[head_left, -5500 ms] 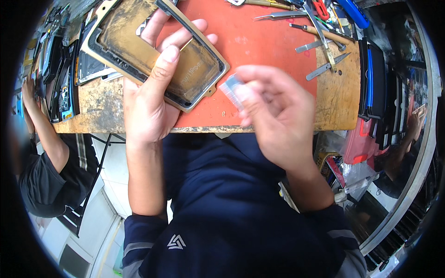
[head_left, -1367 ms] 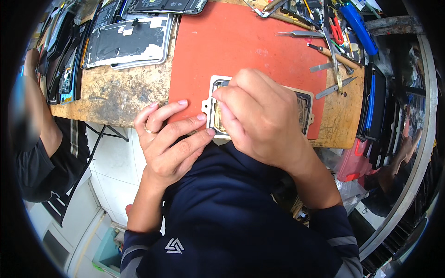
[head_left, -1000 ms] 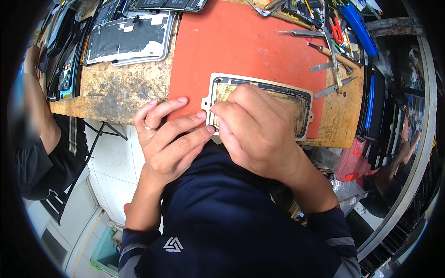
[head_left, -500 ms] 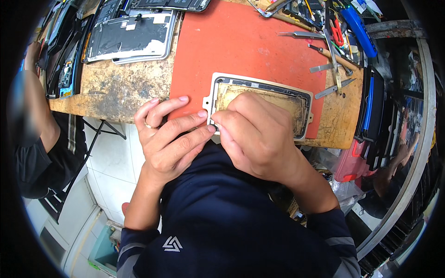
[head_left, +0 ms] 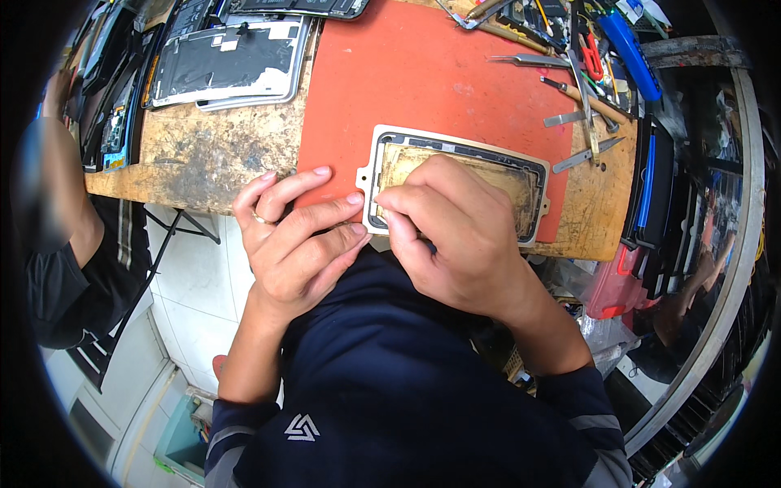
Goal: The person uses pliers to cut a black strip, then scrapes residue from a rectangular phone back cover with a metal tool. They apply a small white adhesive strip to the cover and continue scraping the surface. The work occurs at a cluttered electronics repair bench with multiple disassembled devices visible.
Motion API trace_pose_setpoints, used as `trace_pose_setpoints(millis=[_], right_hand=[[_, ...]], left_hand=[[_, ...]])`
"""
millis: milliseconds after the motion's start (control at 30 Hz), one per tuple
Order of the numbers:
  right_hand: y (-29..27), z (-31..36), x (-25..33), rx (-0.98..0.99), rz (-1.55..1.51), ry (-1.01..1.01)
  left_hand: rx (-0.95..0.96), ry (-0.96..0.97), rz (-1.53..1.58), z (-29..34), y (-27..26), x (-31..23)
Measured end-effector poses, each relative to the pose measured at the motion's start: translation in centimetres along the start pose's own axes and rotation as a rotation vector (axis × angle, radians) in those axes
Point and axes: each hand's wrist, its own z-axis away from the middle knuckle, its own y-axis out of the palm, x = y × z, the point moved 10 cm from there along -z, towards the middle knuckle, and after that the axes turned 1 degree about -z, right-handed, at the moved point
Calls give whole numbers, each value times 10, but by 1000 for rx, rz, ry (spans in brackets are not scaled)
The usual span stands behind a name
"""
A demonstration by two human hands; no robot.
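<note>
A light-coloured metal frame (head_left: 464, 145) with side tabs lies slightly tilted on an orange-red mat (head_left: 407, 73). Inside it is a black rectangular border around a scuffed golden-brown surface (head_left: 522, 193). My left hand (head_left: 297, 240), with a ring on one finger, has its fingers stretched out; the index and middle fingertips rest at the frame's left edge. My right hand (head_left: 460, 236) reaches over the frame, thumb and index finger pinched together at the left inner border. Whatever is in that pinch is too small or hidden to make out.
Tweezers (head_left: 529, 61), blades and a wooden-handled tool (head_left: 602, 106) lie at the mat's right. Opened tablet-like panels (head_left: 228, 65) are stacked on the worn wooden bench (head_left: 203, 154) at far left. Another person's arm (head_left: 77, 195) shows at the left, and a pink-red case (head_left: 614, 285) at right.
My right fingertips have shifted slightly up along the frame's left inner border, and the thumb has lowered, opening a gap below the index finger. My left fingertips have drawn back a little.
</note>
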Motion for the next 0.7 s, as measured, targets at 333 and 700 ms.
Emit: trace_pose_setpoints(millis=[333, 700], right_hand=[[1, 0, -1, -14, 19, 5], [2, 1, 3, 27, 7, -29]], left_hand=[[-3, 7, -4, 1, 1, 0], [-5, 10, -4, 0, 0, -1]])
